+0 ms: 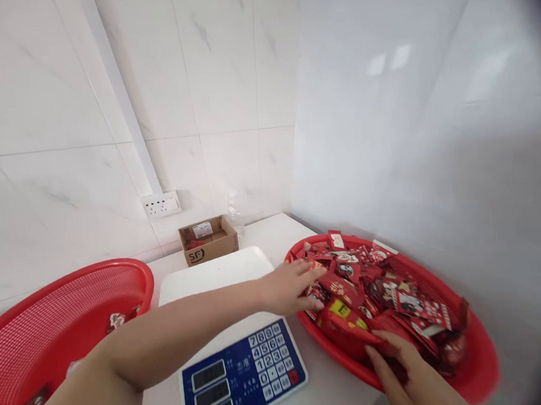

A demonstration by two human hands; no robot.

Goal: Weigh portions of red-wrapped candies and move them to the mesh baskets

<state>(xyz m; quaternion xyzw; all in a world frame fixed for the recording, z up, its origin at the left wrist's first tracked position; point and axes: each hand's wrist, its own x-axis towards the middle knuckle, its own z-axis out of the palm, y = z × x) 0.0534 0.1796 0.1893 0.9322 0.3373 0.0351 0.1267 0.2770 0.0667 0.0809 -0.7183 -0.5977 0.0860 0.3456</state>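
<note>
A red plastic basket [476, 373] at the right is piled with several small red packets [390, 293]. My left hand [289, 286] reaches across the scale to the basket's left rim, fingers stretched out and touching the packets there. My right hand [406, 373] lies on the packets at the basket's near side, fingers extended flat over them. A white electronic scale [220, 281] with a blue keypad panel [244, 376] sits between the two baskets, under my left forearm.
A second red basket [50, 326] at the left holds a few packets. A small open cardboard box [208, 240] stands behind the scale by the tiled wall, next to a clear bottle [235, 218]. A wall socket [161, 205] is above. White walls close in on the right.
</note>
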